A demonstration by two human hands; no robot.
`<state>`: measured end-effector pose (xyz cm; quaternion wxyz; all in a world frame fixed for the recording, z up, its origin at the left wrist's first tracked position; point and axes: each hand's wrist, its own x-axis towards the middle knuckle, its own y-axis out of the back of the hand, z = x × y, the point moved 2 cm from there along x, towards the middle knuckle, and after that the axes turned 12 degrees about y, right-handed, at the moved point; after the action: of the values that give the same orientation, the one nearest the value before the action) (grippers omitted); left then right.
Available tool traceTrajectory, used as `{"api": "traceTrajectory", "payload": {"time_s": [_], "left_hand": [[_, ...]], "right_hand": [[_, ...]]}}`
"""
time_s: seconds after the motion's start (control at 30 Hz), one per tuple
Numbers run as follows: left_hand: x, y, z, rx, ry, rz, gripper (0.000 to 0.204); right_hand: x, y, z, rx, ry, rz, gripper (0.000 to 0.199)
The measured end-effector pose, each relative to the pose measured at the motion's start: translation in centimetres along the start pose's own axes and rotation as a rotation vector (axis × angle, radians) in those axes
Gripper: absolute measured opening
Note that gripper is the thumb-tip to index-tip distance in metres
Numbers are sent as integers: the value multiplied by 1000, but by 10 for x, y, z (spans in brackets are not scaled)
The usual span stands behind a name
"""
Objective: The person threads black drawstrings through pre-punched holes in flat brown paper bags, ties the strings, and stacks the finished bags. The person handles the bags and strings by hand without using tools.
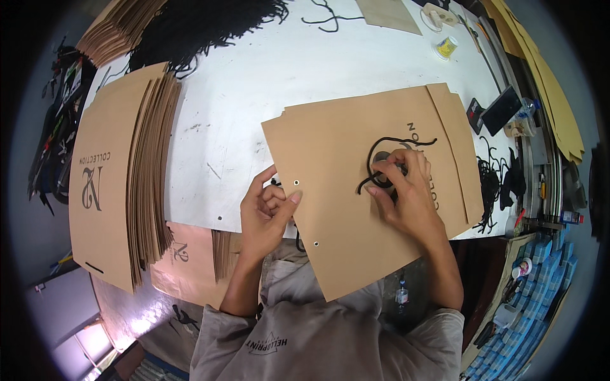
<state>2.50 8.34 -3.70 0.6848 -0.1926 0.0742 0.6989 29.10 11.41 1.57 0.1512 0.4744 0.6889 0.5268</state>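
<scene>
Brightly lit table [222, 114], floor [149, 315] glare, black curved rim

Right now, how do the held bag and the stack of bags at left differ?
The held bag is single, its edge in the left hand; the stack of bags holds many, packed together, untouched. The held bag's face shows two pale-ringed eyelets; the stack's front bag shows a short black strip near its lower edge. Both are brown and printed.
</scene>
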Motion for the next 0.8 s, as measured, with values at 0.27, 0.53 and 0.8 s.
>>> {"api": "traceTrajectory", "payload": {"time_s": [0.27, 0.53, 0.8], "left_hand": [[2, 2, -4, -41, 32, 1, 58], [-1, 4, 0, -42, 10, -12, 59], [0, 0, -3, -44, -78, -11, 61]], "right_hand": [[19, -27, -17, 130, 136, -19, 17], [61, -45, -55, 324, 254, -13, 13], [63, -53, -57, 439, 137, -48, 7]]}}
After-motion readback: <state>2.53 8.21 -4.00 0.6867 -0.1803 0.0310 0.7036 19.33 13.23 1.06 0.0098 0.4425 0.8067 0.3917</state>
